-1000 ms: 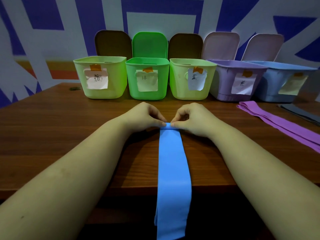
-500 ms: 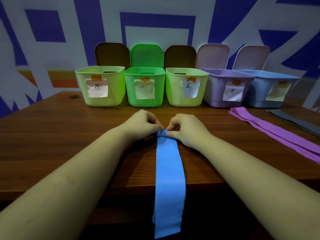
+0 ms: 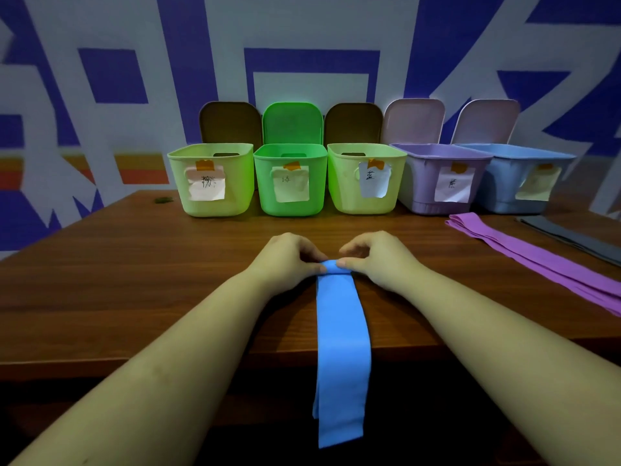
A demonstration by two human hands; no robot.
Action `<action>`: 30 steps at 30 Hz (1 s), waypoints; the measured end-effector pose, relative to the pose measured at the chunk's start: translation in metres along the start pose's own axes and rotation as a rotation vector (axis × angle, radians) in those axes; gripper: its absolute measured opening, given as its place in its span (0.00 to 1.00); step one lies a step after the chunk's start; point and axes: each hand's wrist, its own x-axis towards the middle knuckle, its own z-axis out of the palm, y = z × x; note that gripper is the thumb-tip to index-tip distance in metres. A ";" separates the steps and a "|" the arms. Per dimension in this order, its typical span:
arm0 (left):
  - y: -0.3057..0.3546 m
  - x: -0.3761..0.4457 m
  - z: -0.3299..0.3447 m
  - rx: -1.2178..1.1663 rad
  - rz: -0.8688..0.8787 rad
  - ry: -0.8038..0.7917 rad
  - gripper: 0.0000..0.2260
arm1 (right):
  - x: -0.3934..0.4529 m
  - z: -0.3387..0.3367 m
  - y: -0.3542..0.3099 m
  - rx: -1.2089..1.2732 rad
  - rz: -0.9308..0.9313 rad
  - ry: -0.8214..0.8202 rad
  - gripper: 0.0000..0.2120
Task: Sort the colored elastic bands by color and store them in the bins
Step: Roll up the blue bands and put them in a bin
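1. Behind everything, a wall (image 3: 100, 35) painted in blue and white blocks, and in front of it a brown wooden worktop (image 3: 117, 280).
2. Along the back edge stand five bins, lids up, each with a paper label: a pale green bin (image 3: 211, 203), a bright green bin (image 3: 290, 206), a second pale green bin (image 3: 342, 196), a purple bin (image 3: 420, 183) and a blue bin (image 3: 497, 193), side by side.
3. Centre stage: a blue band (image 3: 341, 324) lies flat on the worktop, its near end draped over the front edge and hanging down.
4. Its far end is curled into a small roll, and both hands are on it!
5. Left hand (image 3: 285, 255) has a pinching grip on the left side of the roll, fingers curled.
6. Right hand (image 3: 376, 255) has the same pinching grip on the right side.
7. Off to the right, a purple band (image 3: 537, 260) lies stretched out, with a grey band (image 3: 571, 235) just beyond it.
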 end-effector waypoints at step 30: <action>0.006 -0.021 -0.002 -0.272 -0.033 -0.041 0.09 | -0.030 -0.008 -0.002 0.027 -0.170 0.003 0.02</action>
